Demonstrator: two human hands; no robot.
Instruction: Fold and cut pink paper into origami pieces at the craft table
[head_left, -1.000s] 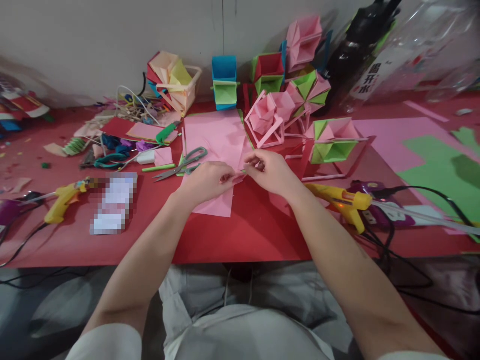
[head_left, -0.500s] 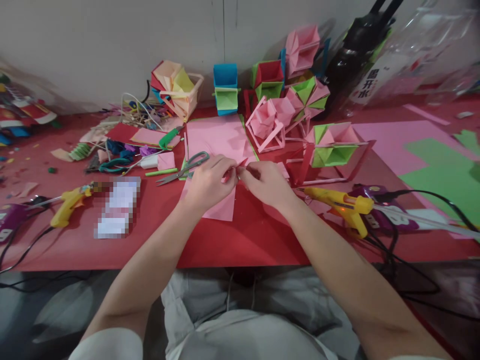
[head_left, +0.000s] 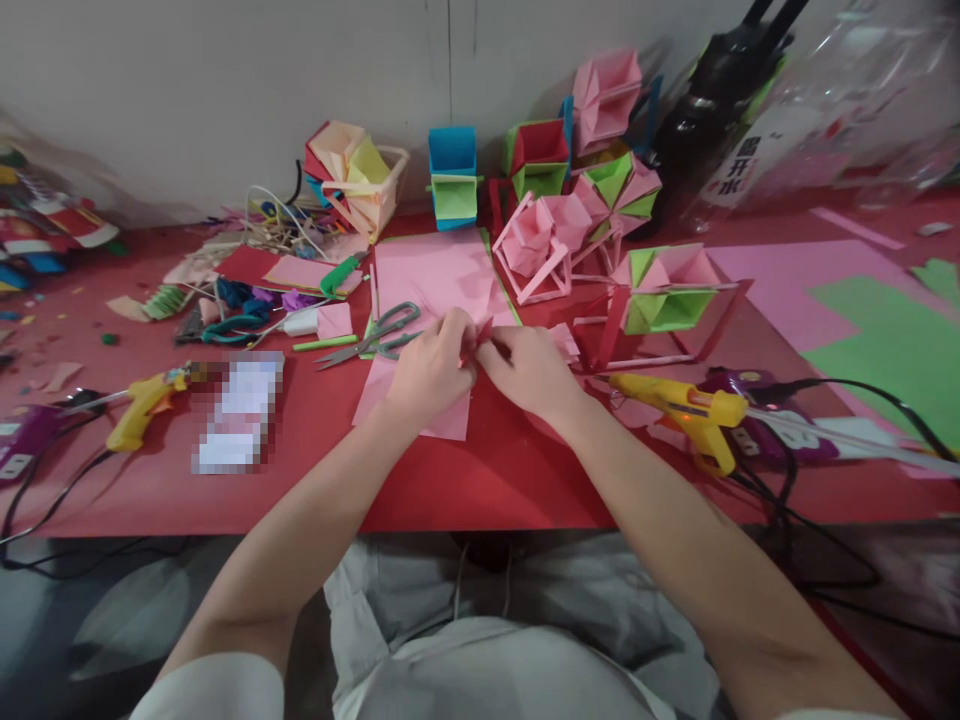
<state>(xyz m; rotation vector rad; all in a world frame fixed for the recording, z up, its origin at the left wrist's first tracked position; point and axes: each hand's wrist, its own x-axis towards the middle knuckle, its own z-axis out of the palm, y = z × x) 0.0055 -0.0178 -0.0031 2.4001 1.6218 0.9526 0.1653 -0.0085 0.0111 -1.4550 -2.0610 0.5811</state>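
Between my two hands is a small piece of red paper (head_left: pixel 485 328), mostly hidden by the fingers. My left hand (head_left: pixel 435 362) is closed on its left side, and my right hand (head_left: pixel 531 368) pinches it from the right. Sheets of pink paper (head_left: pixel 427 262) lie under and behind the hands on the red tabletop. Grey-green scissors (head_left: pixel 373 335) rest just left of my left hand, blades pointing left. Right of my right hand stands a pink and green folded-paper wheel (head_left: pixel 661 290) on a red and pink paper stand.
A yellow glue gun (head_left: pixel 679 400) lies at right, another glue gun (head_left: pixel 142 408) at left beside a blurred phone (head_left: pixel 240 412). Several paper models line the wall, including a blue one (head_left: pixel 452 160). A dark bottle (head_left: pixel 694 125) and clear plastic bottles (head_left: pixel 787 130) stand back right.
My left hand has turned slightly, its fingers now more upright around the red paper. The right hand has shifted very little. The red paper still sits between them.
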